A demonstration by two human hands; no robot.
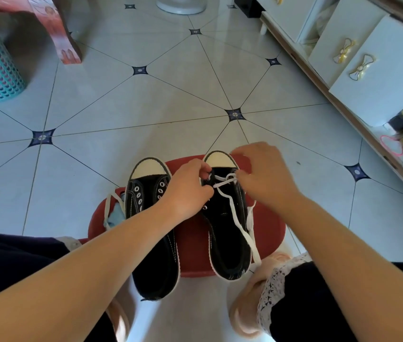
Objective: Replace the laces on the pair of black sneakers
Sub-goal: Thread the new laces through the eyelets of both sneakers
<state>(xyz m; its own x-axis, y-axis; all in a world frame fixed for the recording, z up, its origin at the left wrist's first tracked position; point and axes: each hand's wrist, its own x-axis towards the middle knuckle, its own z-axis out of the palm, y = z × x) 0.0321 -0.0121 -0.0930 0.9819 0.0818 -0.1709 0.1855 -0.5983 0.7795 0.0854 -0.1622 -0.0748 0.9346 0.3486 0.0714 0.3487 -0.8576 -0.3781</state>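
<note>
Right sneaker (227, 233): black canvas, cream toe cap, white lace (230, 201) in front eyelets. Left hand (188, 191), right hand (267, 176) both pinch lace. Side mark unreadable.

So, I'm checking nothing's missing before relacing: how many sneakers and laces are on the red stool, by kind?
Black sneakers: 2
White laces: 2
Total: 4

Dark trousers (318, 307) with white lace cuffs (275, 290), bare forearms (96, 262), seemingly pink fluffy slippers (243, 314).
</note>
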